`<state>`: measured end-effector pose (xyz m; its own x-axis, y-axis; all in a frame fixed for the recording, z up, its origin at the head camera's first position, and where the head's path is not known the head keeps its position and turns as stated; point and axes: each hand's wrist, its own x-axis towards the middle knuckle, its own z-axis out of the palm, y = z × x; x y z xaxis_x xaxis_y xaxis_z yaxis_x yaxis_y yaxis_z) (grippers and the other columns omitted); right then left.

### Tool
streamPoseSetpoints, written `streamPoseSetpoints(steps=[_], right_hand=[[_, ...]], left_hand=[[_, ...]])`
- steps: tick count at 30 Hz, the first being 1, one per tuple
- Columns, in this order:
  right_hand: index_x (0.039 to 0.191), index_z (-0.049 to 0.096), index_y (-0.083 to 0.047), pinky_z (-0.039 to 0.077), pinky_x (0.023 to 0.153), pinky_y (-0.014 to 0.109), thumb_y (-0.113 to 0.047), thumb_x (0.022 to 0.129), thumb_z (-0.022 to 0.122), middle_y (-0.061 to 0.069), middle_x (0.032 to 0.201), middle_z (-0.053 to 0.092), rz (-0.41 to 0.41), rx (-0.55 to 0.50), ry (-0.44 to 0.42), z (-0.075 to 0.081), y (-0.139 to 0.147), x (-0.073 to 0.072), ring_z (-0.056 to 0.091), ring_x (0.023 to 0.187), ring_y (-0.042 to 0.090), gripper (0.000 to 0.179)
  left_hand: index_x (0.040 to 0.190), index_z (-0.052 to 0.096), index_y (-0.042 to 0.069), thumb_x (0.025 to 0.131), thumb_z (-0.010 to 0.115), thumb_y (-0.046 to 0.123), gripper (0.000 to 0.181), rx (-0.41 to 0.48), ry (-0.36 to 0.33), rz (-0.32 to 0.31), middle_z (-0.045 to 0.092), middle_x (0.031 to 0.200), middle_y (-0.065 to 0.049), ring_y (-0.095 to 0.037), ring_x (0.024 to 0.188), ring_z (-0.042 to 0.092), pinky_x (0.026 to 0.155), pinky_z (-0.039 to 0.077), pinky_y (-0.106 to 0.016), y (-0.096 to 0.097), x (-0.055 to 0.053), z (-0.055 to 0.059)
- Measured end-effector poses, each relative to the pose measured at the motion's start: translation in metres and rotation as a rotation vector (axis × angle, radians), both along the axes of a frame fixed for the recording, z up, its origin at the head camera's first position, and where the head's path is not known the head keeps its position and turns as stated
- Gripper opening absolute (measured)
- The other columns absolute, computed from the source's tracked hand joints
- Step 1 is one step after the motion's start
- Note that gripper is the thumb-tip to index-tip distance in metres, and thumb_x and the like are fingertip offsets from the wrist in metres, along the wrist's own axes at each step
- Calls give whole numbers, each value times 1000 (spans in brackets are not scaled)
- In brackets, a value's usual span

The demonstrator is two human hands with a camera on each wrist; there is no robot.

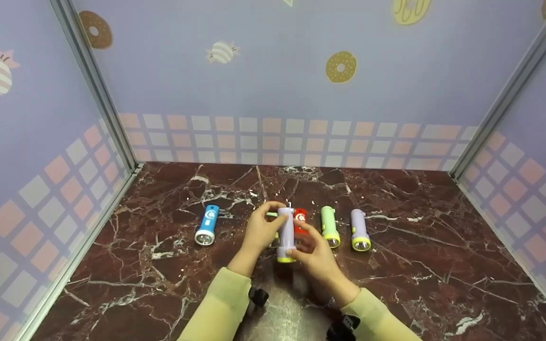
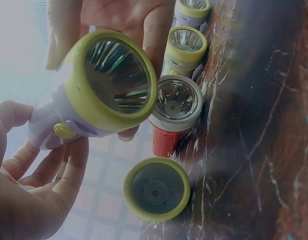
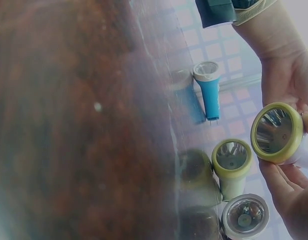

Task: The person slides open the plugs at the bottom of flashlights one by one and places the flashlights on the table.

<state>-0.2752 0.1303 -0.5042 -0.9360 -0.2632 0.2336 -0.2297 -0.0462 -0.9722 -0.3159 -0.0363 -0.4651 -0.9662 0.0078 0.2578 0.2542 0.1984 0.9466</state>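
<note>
A light purple flashlight point(image 1: 286, 234) with a yellow rim is held upright above the tabletop by both hands, lens end down. My left hand point(image 1: 259, 230) grips its handle near the tail, thumb and fingers on either side. Lower down, my right hand point(image 1: 318, 253) pinches it close to the head. In the left wrist view the lens point(image 2: 119, 75) faces the camera, and a yellow switch point(image 2: 64, 131) shows on the body. Right behind the hands lie a red flashlight point(image 1: 300, 218) and a green flashlight point(image 3: 231, 167), the latter mostly hidden in the head view.
A blue flashlight point(image 1: 208, 225) lies to the left on the dark red marble tabletop point(image 1: 159, 293). Rightward lie another green flashlight point(image 1: 329, 226) and a second purple flashlight point(image 1: 360, 230). Patterned panels point(image 1: 273, 85) enclose the back and sides.
</note>
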Motion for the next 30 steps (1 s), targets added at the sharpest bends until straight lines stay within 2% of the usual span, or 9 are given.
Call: streamPoseSetpoints(steps=[4, 12, 19, 30], right_hand=[[151, 40, 5, 61, 85, 30, 11, 83, 71, 40, 134, 58, -6, 3, -1, 0, 0, 0, 68, 112, 44, 75], [151, 41, 4, 61, 85, 29, 11, 82, 71, 40, 134, 58, -3, -1, 1, -1, 0, 0, 69, 111, 42, 75], [150, 41, 5, 61, 84, 29, 12, 82, 71, 41, 134, 58, -1, -3, 3, -1, 0, 0, 68, 111, 42, 75], [149, 42, 4, 60, 86, 29, 11, 82, 72, 39, 134, 59, -9, 7, 0, -1, -1, 0, 68, 113, 41, 74]], left_hand=[[114, 70, 2, 89, 71, 11, 27, 1, -3, -5, 70, 116, -19, -26, 91, 71, 79, 59, -33, 0, 0, -1], [115, 70, 1, 89, 70, 10, 28, 2, -2, -11, 69, 117, -20, -32, 93, 71, 77, 58, -30, 0, -1, -2], [114, 70, 1, 89, 70, 9, 27, 8, -6, -14, 69, 116, -19, -26, 90, 70, 78, 58, -30, 0, 0, -2], [115, 71, 1, 89, 69, 9, 27, -11, 3, -13, 70, 116, -19, -30, 91, 70, 78, 57, -30, 0, -1, -2]])
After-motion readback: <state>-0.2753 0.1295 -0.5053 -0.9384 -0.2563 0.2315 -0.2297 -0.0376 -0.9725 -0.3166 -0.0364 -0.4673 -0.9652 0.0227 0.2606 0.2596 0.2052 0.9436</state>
